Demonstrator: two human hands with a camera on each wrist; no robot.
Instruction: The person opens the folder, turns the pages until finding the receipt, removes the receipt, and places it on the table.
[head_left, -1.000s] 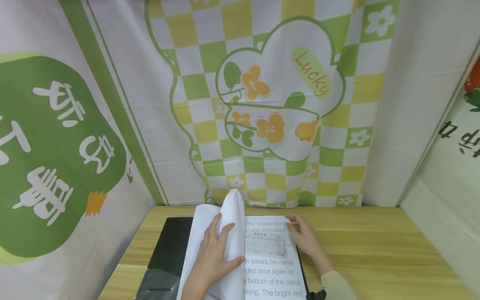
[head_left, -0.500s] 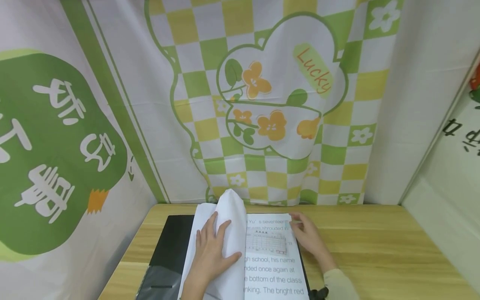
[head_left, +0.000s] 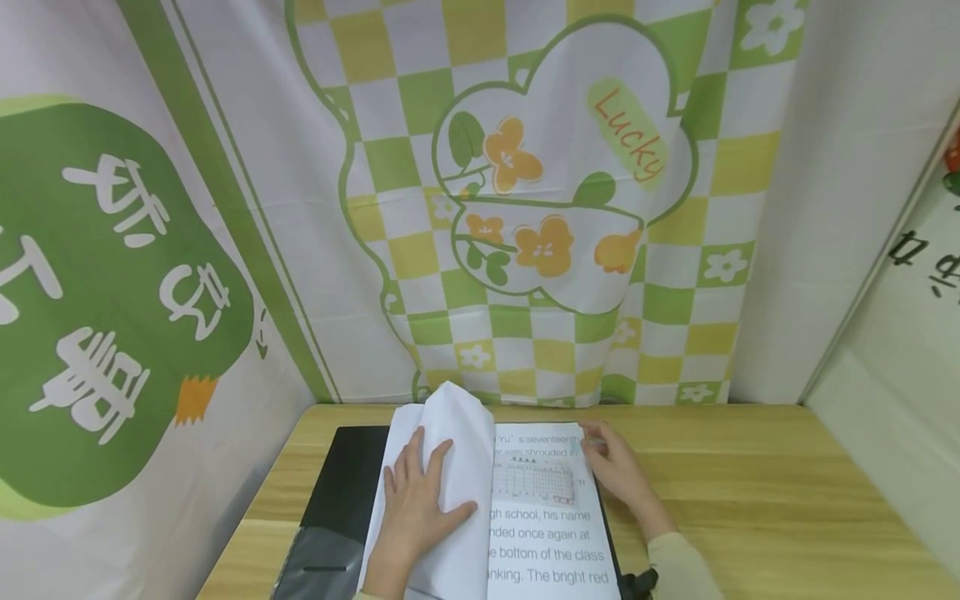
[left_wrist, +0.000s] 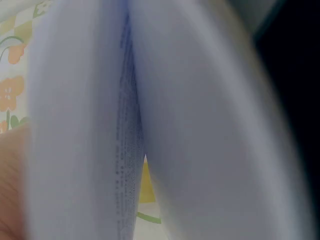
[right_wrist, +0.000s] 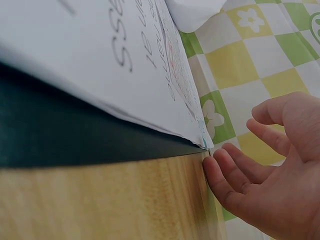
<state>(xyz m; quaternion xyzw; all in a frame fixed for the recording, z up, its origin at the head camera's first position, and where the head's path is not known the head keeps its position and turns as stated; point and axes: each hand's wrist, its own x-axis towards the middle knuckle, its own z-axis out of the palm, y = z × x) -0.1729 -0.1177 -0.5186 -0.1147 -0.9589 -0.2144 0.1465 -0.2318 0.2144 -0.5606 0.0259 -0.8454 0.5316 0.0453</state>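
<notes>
A black folder point(head_left: 348, 467) lies spread on the table, holding white sheets with large English text point(head_left: 551, 537). My left hand point(head_left: 416, 508), fingers spread, rests on the turned-over sheets point(head_left: 472, 467), whose top stands up in a peak. In the left wrist view, these curved sheets point(left_wrist: 200, 125) fill most of the frame, and only an edge of the hand shows. My right hand point(head_left: 622, 475) is at the upper right corner of the text page. Its fingers point(right_wrist: 222, 180) are loosely bent beside that corner, with thumb and forefinger apart. A small grid print point(head_left: 534, 483) is on the page.
The wooden table point(head_left: 757, 500) extends right of the folder. Behind it hangs a green-and-yellow checked curtain point(head_left: 480, 333) with flowers. White printed cloth walls point(head_left: 270, 442) stand at both sides. A small dark object point(head_left: 637, 583) is near the right sleeve.
The raised peak of the turned sheets has leaned left, and my left hand has shifted slightly left with it. My right hand stays by the page corner. The view has tilted a little.
</notes>
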